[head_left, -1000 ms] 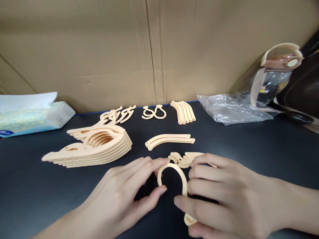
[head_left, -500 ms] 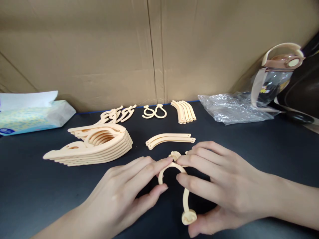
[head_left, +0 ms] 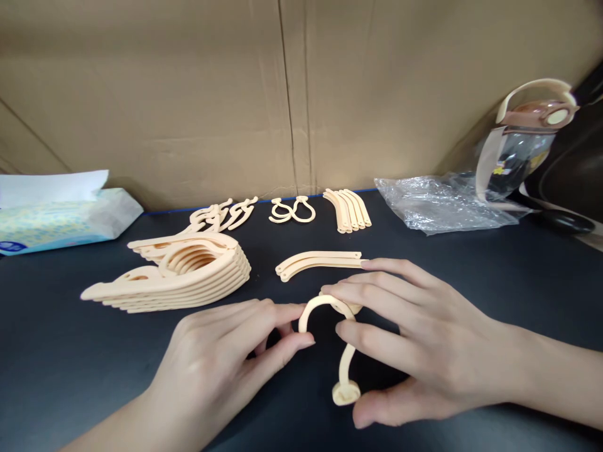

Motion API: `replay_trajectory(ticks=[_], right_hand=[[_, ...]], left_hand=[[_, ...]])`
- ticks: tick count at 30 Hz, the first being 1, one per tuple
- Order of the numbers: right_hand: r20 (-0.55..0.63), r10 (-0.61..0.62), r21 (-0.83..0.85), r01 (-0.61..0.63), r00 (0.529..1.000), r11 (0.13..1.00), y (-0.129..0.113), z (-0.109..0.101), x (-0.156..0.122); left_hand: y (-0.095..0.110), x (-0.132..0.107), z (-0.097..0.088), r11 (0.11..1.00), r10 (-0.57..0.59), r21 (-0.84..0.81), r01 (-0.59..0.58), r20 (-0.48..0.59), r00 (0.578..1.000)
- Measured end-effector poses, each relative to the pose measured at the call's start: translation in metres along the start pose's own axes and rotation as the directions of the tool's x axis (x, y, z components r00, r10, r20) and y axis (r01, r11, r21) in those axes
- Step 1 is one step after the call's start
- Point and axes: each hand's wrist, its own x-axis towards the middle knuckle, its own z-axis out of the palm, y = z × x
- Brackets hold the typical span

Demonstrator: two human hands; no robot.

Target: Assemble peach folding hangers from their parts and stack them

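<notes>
Head view, left hand pinching hook

Left hand: seven o'clock, bare, slender fingers, rounded knuckles
Right hand: four o'clock, bare, long tapering fingers, smooth back
Left forearm: eight o'clock, bare to frame edge
Right forearm: four o'clock, slim, bare to frame edge

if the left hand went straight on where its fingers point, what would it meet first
Beyond the curved hook it holds, the left hand would probably meet the right hand first, though depth is hard to judge here.
</notes>
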Motion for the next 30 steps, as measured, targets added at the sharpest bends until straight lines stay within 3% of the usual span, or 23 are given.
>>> replay_trajectory(ticks=[19,23,30], right_hand=[[0.002,-0.033,-0.111,0.033,0.999,0.993,-0.004,0.001,0.001],[-0.036,-0.031,-0.119,0.027,0.999,0.993,-0.003,0.001,0.001],[-0.111,0.13,-0.034,-0.134,0.985,0.99,0.013,-0.005,0.003]], left_hand=[[0.0,-0.002,0.003,1.0,-0.006,0.004,0.006,-0.003,1.0],[0.0,-0.001,0.001,0.999,-0.033,-0.021,0.034,0.05,0.998],[-0.004,-0.003,0.003,0.998,-0.043,0.052,0.039,0.068,0.997]])
